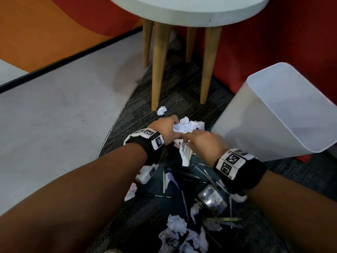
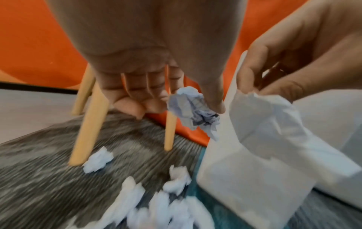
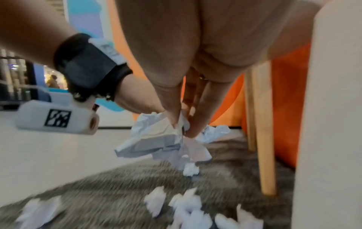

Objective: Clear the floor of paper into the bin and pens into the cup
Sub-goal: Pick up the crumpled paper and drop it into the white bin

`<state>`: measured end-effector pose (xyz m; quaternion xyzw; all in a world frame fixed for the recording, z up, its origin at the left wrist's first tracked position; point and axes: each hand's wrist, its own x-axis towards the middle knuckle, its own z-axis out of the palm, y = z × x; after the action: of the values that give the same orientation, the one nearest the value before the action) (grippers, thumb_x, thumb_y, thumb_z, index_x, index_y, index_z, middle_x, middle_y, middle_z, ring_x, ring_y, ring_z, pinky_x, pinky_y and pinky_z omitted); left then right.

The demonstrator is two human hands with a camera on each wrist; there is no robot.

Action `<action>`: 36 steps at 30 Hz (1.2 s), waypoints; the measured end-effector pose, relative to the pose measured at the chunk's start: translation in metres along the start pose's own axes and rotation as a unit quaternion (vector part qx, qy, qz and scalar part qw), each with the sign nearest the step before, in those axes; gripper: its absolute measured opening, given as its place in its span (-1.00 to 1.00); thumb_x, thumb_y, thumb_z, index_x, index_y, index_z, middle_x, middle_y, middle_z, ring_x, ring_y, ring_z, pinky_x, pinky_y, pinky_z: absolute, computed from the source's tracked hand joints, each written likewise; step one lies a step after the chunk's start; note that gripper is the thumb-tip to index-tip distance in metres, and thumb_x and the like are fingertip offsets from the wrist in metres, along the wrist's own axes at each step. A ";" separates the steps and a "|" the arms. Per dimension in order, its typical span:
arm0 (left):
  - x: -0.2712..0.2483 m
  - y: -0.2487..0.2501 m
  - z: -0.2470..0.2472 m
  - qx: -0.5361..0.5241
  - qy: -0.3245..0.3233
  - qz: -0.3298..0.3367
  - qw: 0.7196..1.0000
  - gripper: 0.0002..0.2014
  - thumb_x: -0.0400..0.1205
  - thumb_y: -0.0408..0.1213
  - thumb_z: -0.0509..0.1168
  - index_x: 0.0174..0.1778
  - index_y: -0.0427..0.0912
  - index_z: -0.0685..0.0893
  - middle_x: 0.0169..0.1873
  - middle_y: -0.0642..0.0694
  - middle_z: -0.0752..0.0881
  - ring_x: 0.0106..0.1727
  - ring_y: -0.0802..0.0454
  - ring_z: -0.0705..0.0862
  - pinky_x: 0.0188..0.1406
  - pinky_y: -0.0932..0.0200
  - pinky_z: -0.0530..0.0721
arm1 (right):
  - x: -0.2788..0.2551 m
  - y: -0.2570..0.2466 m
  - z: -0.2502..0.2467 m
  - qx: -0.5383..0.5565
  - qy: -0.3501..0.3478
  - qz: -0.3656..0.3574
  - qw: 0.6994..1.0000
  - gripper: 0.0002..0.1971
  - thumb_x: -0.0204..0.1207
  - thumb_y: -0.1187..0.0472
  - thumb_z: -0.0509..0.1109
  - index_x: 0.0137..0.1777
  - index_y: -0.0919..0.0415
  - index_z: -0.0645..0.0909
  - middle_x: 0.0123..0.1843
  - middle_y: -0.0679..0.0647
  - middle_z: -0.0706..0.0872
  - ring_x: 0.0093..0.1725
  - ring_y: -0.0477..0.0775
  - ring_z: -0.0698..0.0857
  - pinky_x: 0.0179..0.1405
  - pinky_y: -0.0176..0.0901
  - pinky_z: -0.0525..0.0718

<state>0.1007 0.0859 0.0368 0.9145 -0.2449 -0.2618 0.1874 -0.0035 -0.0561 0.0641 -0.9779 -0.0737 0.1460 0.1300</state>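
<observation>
Dim, even indoor light with soft shadows. Both wrist views smear with motion blur across the carpet [image 2: 49, 178] and paper scraps [image 3: 176, 206]; the close palms are unfocused. Wide-angle bending curves the head view's edges.

**Paper, pens, cup and bin on the carpet**

A white bin [image 1: 269, 114] stands tilted at right. A crumpled wad [image 2: 192, 110] and a creased sheet [image 3: 156, 139] are held off the floor. More paper balls [image 1: 179, 232] lie scattered near dark pens [image 1: 185, 202] and a clear cup [image 1: 212, 199] on its side.
</observation>
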 end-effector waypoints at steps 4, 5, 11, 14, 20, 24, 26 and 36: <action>0.003 0.050 -0.036 -0.039 0.068 0.036 0.996 -0.49 0.36 0.33 0.42 -0.03 0.04 0.51 -0.22 0.03 0.66 -0.17 -0.04 0.64 -0.26 0.10 0.56 | -0.032 0.029 -0.075 0.042 0.161 -0.001 0.986 -0.87 0.48 0.30 0.47 -0.01 0.12 0.75 -0.13 0.10 0.75 -0.18 0.18 0.72 -0.16 -0.01 0.69; 0.002 0.061 -0.045 -0.046 0.084 0.045 0.994 -0.50 0.36 0.33 0.43 -0.02 0.03 0.54 -0.22 0.05 0.67 -0.17 -0.02 0.65 -0.28 0.11 0.56 | -0.040 0.037 -0.090 0.037 0.185 0.018 0.982 -0.88 0.47 0.31 0.49 -0.04 0.12 0.76 -0.16 0.07 0.76 -0.21 0.14 0.72 -0.18 -0.05 0.67; 0.004 0.118 -0.083 -0.063 0.156 0.092 0.981 -0.55 0.38 0.31 0.43 -0.03 0.08 0.58 -0.31 0.09 0.64 -0.22 0.02 0.64 -0.43 0.17 0.40 | -0.084 0.087 -0.146 0.069 0.321 0.156 0.932 -0.87 0.46 0.34 0.48 -0.11 0.09 0.75 -0.27 -0.03 0.74 -0.30 0.02 0.72 -0.22 -0.29 0.53; 0.005 0.141 -0.089 -0.074 0.164 0.116 0.977 -0.54 0.37 0.29 0.45 -0.03 0.04 0.60 -0.31 0.07 0.63 -0.24 0.02 0.63 -0.38 0.15 0.45 | -0.095 0.108 -0.156 0.081 0.373 0.199 0.903 -0.84 0.43 0.38 0.43 -0.08 0.15 0.76 -0.30 -0.03 0.69 -0.29 0.05 0.69 -0.29 -0.39 0.43; 0.004 0.178 -0.082 -0.089 0.171 0.145 0.970 -0.54 0.37 0.27 0.46 0.01 0.04 0.62 -0.30 0.08 0.65 -0.23 0.02 0.64 -0.31 0.13 0.53 | -0.103 0.130 -0.150 0.111 0.363 0.254 0.890 -0.86 0.42 0.35 0.44 -0.11 0.13 0.76 -0.33 -0.04 0.70 -0.27 0.02 0.68 -0.25 -0.43 0.42; 0.004 0.195 -0.077 -0.102 0.170 0.157 0.968 -0.58 0.40 0.22 0.44 0.03 0.05 0.61 -0.26 0.11 0.66 -0.22 0.05 0.69 -0.25 0.12 0.59 | -0.109 0.145 -0.145 0.125 0.344 0.277 0.888 -0.89 0.42 0.32 0.46 -0.16 0.10 0.74 -0.37 -0.09 0.70 -0.27 0.05 0.73 -0.18 -0.23 0.60; 0.003 0.199 -0.074 -0.093 0.171 0.160 0.968 -0.60 0.42 0.16 0.44 0.07 0.05 0.61 -0.19 0.09 0.66 -0.16 0.04 0.67 -0.23 0.13 0.54 | -0.113 0.149 -0.144 0.131 0.340 0.282 0.888 -0.91 0.43 0.30 0.49 -0.19 0.08 0.72 -0.35 -0.08 0.71 -0.27 0.05 0.73 -0.16 -0.19 0.66; 0.002 0.226 -0.068 -0.050 0.166 0.180 0.968 -0.50 0.42 0.06 0.41 0.27 0.05 0.56 0.05 -0.05 0.60 0.10 -0.07 0.61 0.09 -0.02 0.63 | -0.122 0.144 -0.140 0.094 0.224 0.347 0.906 -0.82 0.51 -0.07 0.40 -0.01 -0.05 0.74 -0.03 -0.01 0.80 -0.03 0.19 0.74 0.02 0.04 0.72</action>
<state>0.0619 -0.0835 0.1964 0.8757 -0.3571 -0.0802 0.3150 -0.0607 -0.2486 0.1861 -0.9319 0.3152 -0.0351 0.1761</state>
